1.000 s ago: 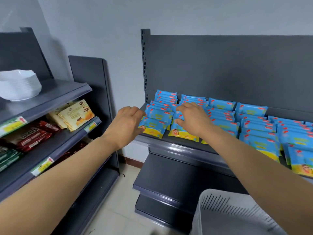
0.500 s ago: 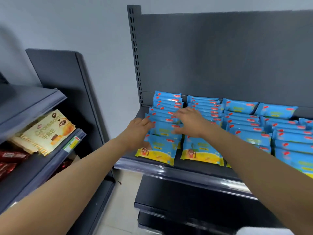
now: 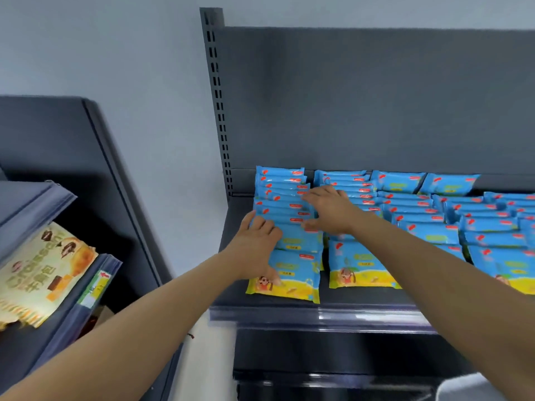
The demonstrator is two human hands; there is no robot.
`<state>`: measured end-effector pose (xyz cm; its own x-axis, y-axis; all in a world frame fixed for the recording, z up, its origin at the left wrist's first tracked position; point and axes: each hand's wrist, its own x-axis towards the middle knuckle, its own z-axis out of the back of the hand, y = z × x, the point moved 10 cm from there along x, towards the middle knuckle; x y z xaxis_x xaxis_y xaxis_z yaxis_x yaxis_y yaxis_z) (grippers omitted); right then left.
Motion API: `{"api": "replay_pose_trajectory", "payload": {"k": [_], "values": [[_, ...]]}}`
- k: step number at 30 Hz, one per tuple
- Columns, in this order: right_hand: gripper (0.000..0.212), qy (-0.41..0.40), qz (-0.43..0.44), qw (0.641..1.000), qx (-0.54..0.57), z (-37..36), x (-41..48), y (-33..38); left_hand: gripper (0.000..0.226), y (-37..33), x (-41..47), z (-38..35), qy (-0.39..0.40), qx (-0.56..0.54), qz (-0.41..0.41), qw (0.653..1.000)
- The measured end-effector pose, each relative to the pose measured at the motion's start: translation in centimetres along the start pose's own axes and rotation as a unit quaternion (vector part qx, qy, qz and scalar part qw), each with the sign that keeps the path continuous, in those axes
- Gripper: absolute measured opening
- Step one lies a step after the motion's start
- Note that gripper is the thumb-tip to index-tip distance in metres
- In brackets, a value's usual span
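Nearest, at lower right, a corner of a pale basket (image 3: 469,389), blurred. Then the shelf's glossy lip (image 3: 318,315), hard and smooth, with the front pack (image 3: 298,282) lying flat just behind it. Left hand (image 3: 257,250) resting on the left edge of the row (image 3: 283,211), the leftmost on the shelf, thumb along its side, fingers bent at the knuckles with the tips hidden; cannot tell whether clasping a pack or only pressing. Farther in, right hand (image 3: 330,209) laid across the row's right side, fingers stretched and spread, thumb apart, pressing and clasping nothing. Seemingly squaring the row between both hands. Easy to go wrong here: slick film, overlapped like shingles, so an uneven squeeze likely to fan the packs sideways or buckle the row upward; a forward shove likely to slide the front pack over the lip; a stray right wrist likely to drag the next row (image 3: 359,270), just beside. Packs flat, rectangular, soft pillows of shiny blue film with crimped ends, yellow at the bottom. Off to the left, a crinkly cream bag (image 3: 43,270) on another shelf. Behind all, a matte grey panel (image 3: 376,96) and a slotted post (image 3: 217,96).
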<state>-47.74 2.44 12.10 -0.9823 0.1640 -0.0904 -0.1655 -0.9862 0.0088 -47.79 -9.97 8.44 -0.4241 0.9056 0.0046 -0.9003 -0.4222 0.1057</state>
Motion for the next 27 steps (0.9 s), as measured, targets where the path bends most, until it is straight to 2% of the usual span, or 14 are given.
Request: {"api": "replay_pose_trajectory", "payload": {"k": [3,6,11,13,15,17,19,22,25,26,27], "values": [[0.065,-0.004,-0.03,0.999,0.021,0.3,1.3,-0.5,0.078,-0.4,0.2,-0.5,0.033,-0.022,-0.016,0.999],[0.066,0.007,-0.04,0.999,0.026,-0.2,2.7,-0.5,0.074,-0.2,0.4,-0.5,0.04,-0.02,-0.016,0.999],[0.081,0.048,-0.02,0.998,0.021,-0.4,5.3,-0.8,0.066,3.2,1.2,1.6,-0.035,-0.027,0.062,0.997],[0.088,0.069,-0.022,0.997,0.009,-0.4,6.1,-1.4,0.073,4.1,1.3,1.4,-0.033,-0.04,0.087,0.995],[0.092,0.097,-0.024,0.995,-0.007,-0.6,6.7,-1.9,0.09,4.9,1.3,0.8,-0.027,-0.098,0.121,0.987],[0.1,0.117,-0.025,0.993,-0.012,-0.9,7.2,-2.2,0.109,5.4,1.4,0.0,0.002,-0.15,0.141,0.979],[0.101,0.127,-0.028,0.991,0.006,-1.0,7.7,-2.5,0.117,5.5,1.6,-0.9,0.044,-0.166,0.148,0.974],[0.094,0.139,-0.025,0.987,0.078,-1.1,8.3,-2.7,0.116,5.3,1.8,-1.5,0.074,-0.166,0.155,0.971],[0.088,0.139,-0.005,0.984,0.109,-0.8,9.0,-2.0,0.11,5.3,1.7,-1.1,0.058,-0.152,0.169,0.972],[0.074,0.129,0.001,0.985,0.113,-0.7,9.4,-1.8,0.107,5.2,1.7,-0.9,0.045,-0.149,0.174,0.972],[0.05,0.117,0.007,0.986,0.116,-0.5,9.8,-1.5,0.101,5.1,1.8,-0.5,0.027,-0.148,0.178,0.972]]}}
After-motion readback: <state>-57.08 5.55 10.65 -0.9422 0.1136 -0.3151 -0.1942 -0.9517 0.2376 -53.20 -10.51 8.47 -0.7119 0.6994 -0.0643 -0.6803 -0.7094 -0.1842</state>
